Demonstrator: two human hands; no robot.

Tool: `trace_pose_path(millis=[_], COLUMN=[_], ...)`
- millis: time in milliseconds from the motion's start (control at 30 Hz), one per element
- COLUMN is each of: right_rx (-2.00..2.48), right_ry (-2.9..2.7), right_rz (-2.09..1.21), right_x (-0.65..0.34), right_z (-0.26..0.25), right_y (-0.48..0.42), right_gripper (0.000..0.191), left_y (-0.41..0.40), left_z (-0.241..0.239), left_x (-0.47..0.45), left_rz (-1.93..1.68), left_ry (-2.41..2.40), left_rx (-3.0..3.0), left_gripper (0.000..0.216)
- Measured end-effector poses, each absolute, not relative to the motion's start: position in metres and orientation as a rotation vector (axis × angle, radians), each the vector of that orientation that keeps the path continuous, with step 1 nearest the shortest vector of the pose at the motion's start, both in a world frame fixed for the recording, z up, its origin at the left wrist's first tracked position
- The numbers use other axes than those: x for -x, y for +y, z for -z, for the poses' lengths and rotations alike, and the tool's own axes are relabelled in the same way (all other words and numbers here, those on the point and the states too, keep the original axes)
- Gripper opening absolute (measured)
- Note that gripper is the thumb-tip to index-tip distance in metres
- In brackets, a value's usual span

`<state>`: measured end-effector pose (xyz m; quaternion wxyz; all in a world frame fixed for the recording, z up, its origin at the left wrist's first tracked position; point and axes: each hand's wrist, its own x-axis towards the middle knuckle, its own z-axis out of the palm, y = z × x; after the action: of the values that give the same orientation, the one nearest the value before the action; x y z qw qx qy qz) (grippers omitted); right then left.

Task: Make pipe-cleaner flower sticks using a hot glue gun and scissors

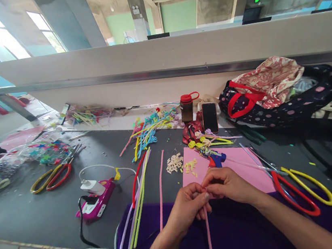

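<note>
Pink and slender, the stem [209, 233] runs down from our two hands over the dark purple cloth [241, 233], its lower end cut off by the bottom edge. Our left hand [190, 205] is closed round it; our right hand [230, 183] pinches its top between thumb and forefinger, and the fingertips cover it, so we cannot make out its shape. Just beyond, on the pink sheet [243, 155], the blue glue gun [218, 159] blurs at its left into speckled bits we cannot identify. Patterned fabric [276, 77] hides most of the spotted bag's [275, 116] contents.
</note>
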<state>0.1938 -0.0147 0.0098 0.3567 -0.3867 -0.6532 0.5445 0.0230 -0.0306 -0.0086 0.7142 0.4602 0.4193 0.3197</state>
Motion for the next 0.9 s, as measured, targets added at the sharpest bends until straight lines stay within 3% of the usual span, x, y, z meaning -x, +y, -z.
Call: trace_pose_path(millis=[367,633,733,900], right_rx=[1.027,1.053,1.099,1.206], right_ry=[-1.596,-1.721,-1.613,-1.673], right_rz=[-1.526,-1.29,-1.364,-1.541], right_x=[-0.19,-0.19,-0.191,-0.183], right_z=[-0.008,-0.008,-0.007,-0.002], right_y=[-0.016,-0.015,-0.014,-0.022], right_gripper=[0.007,0.012,0.025,0.018], left_y=[-0.032,-0.03,-0.028,-0.025], left_z=[0.005,0.004,0.004,0.004], left_x=[-0.024,-0.025,-0.023,-0.019], left_rz=[-0.712,-0.762,-0.875,-1.079], left_ry=[0.951,1.003,1.0,0.956], left_rx=[-1.031,-0.992,-0.933,-0.846], left_gripper=[0.026,0.027,0.027,0.026])
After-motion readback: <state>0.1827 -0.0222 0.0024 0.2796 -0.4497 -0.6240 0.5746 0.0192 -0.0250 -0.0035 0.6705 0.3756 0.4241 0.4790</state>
